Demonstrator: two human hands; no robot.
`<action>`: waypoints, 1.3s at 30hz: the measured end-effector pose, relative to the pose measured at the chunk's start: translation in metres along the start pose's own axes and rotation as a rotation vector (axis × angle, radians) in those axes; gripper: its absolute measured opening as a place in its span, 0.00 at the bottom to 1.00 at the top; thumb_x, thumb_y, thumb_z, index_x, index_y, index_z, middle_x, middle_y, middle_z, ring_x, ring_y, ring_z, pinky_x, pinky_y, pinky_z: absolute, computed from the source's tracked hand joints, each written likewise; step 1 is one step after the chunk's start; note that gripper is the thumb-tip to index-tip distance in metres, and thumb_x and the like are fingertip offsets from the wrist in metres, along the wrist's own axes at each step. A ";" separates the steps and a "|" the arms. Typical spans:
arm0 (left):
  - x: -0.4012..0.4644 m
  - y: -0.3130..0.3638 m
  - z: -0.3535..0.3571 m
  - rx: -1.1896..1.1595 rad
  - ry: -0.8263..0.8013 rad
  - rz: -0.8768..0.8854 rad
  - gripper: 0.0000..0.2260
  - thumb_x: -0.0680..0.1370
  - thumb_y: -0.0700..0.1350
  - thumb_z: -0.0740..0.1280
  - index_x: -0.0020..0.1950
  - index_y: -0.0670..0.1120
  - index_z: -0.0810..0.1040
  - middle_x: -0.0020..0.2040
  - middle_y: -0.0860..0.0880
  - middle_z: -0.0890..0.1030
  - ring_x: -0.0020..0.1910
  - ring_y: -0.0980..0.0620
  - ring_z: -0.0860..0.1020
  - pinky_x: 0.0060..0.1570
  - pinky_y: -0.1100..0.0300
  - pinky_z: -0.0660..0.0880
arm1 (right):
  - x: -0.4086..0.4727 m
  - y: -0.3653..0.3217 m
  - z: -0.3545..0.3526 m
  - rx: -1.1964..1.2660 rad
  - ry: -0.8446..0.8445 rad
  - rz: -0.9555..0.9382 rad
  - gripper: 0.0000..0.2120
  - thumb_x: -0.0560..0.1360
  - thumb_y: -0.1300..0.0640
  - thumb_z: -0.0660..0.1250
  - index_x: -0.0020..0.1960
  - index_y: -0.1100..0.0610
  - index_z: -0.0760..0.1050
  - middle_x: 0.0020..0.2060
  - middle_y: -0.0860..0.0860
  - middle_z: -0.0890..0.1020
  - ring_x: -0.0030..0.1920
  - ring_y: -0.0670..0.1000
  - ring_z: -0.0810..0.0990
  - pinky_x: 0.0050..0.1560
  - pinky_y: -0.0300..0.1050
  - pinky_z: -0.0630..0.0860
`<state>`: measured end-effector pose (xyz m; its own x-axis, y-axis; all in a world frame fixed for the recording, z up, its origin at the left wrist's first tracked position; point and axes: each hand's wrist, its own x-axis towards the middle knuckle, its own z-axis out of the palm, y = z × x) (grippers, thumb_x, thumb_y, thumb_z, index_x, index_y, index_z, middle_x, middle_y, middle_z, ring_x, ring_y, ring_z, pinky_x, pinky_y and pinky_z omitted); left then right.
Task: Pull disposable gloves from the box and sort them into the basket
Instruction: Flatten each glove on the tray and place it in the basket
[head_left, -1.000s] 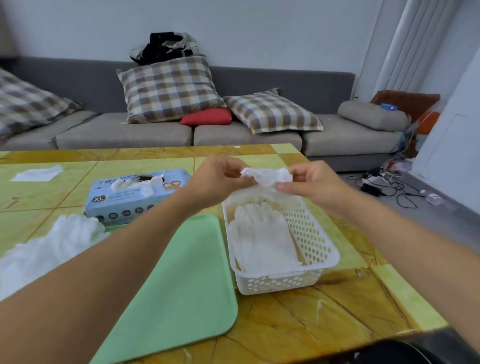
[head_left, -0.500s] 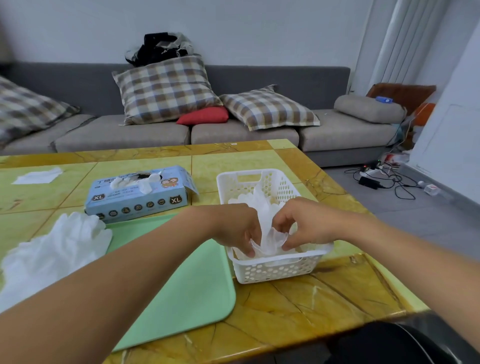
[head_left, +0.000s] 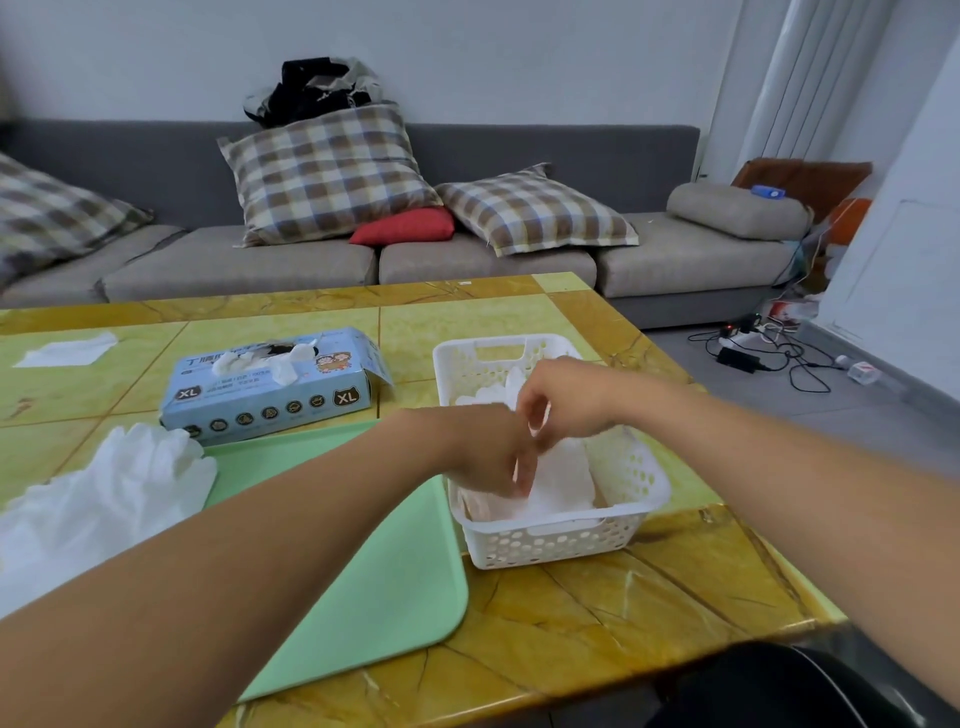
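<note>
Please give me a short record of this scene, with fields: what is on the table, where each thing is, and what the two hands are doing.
basket: white, on table, holds white gloves
left hand: reaches into basket, fingers on the gloves; blurred
right hand: above basket, fingers curled; grip unclear
box: blue, marked XL, left of basket, a glove sticks out on top
tray: green, between box and basket, near edge
loose gloves: white pile at far left

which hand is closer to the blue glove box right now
Left. The left hand is over the near left part of the basket, on the side facing the glove box. The right hand is further right, above the basket's middle.
</note>
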<state>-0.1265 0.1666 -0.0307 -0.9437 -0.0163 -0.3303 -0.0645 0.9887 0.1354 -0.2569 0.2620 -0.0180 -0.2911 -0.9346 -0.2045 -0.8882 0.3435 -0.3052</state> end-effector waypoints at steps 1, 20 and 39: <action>0.003 -0.002 0.000 0.014 0.102 -0.020 0.06 0.76 0.50 0.72 0.52 0.54 0.83 0.48 0.55 0.81 0.49 0.53 0.79 0.52 0.56 0.77 | 0.008 0.000 0.008 -0.030 -0.032 0.017 0.13 0.65 0.52 0.83 0.42 0.45 0.81 0.44 0.43 0.83 0.45 0.45 0.80 0.46 0.42 0.77; 0.017 0.015 0.001 0.250 -0.238 -0.344 0.25 0.76 0.62 0.68 0.68 0.51 0.74 0.52 0.51 0.74 0.53 0.46 0.74 0.57 0.53 0.75 | 0.024 0.000 0.034 -0.294 -0.346 0.146 0.67 0.58 0.39 0.84 0.81 0.46 0.41 0.80 0.45 0.53 0.79 0.53 0.55 0.75 0.56 0.61; -0.270 -0.183 0.087 -0.375 0.720 -0.743 0.15 0.73 0.45 0.75 0.59 0.48 0.82 0.57 0.47 0.81 0.50 0.48 0.78 0.52 0.57 0.73 | 0.048 -0.269 0.107 -0.122 -0.008 -0.564 0.28 0.79 0.46 0.69 0.76 0.47 0.66 0.75 0.47 0.69 0.72 0.51 0.69 0.71 0.49 0.67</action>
<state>0.1683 0.0026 -0.0476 -0.5895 -0.7920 0.1585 -0.6742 0.5906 0.4435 0.0061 0.1348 -0.0457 0.2412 -0.9693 -0.0485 -0.9400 -0.2210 -0.2599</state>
